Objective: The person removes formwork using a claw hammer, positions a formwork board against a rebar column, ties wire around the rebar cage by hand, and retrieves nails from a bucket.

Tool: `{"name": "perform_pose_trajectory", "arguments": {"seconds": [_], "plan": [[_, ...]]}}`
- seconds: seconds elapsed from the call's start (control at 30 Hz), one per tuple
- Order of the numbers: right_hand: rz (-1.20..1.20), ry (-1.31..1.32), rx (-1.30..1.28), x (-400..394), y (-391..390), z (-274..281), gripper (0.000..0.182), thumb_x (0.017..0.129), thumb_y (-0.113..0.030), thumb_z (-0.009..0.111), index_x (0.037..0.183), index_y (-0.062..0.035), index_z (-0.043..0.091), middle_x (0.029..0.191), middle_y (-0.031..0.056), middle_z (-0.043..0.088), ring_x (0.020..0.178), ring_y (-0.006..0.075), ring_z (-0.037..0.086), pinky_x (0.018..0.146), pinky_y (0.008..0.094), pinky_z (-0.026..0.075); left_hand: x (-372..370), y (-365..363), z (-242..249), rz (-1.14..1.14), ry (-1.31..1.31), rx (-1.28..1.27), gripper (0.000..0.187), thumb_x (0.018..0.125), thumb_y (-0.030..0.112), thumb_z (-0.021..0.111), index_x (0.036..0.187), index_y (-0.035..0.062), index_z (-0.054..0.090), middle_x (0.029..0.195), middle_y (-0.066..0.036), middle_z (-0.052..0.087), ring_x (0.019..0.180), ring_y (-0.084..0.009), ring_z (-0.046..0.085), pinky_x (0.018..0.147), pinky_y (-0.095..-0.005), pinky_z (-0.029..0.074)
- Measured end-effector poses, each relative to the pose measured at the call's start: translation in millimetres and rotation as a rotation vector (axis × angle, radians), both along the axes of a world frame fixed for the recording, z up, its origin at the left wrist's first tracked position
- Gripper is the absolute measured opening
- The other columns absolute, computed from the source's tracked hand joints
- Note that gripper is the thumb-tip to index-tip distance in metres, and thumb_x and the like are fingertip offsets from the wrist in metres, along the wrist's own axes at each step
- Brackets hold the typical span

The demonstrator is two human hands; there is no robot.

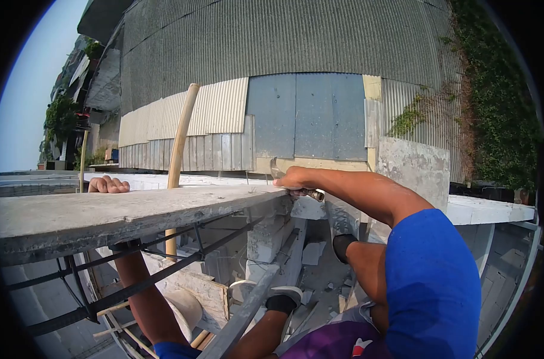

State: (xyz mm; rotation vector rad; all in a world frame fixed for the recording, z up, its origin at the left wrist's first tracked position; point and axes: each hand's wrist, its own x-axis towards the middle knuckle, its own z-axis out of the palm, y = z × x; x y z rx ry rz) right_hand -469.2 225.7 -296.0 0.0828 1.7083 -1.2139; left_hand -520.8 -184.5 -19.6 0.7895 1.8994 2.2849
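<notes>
My right hand (296,179) grips a hammer (276,168) by its handle at the right end of a grey concrete slab (122,209). The hammer's claw head sticks up just left of the hand, and the handle's butt pokes out to the right. At the slab's far left, the fingers of my left hand (108,185) curl over its far edge, with the forearm passing down behind the slab. My arms wear blue sleeves.
Steel rebar (134,263) runs under the slab. A pale wooden pole (179,143) stands behind it. My feet in white shoes (284,294) rest on a metal beam (248,311). Concrete blocks and rubble lie below. A corrugated metal wall (272,54) rises ahead.
</notes>
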Motion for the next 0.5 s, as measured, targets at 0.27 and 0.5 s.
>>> {"name": "perform_pose_trajectory", "arguments": {"seconds": [0.27, 0.5], "plan": [[-0.237, 0.167, -0.069, -18.8, 46.4, 13.0, 0.034, 0.099, -0.025, 0.049, 0.106, 0.0065, 0.059, 0.087, 0.0213, 0.069, 0.071, 0.0371, 0.068, 0.067, 0.0504, 0.052, 7.8, 19.7, 19.7, -0.074, -0.071, -0.045, 0.024, 0.104, 0.028, 0.056, 0.094, 0.0056, 0.054, 0.09, -0.011, 0.066, 0.087, -0.0255, 0.065, 0.087, -0.0415, 0.049], [-0.107, 0.399, 0.156, 31.6, 45.2, -28.7, 0.044, 0.109, -0.039, 0.036, 0.113, 0.0002, 0.056, 0.105, 0.0259, 0.064, 0.1, 0.0441, 0.063, 0.09, 0.0544, 0.045, -3.4, 1.4, 21.0, -0.198, -0.085, -0.084, 0.024, 0.104, 0.028, 0.058, 0.094, 0.0069, 0.054, 0.091, -0.011, 0.066, 0.09, -0.0247, 0.065, 0.088, -0.039, 0.048]]}}
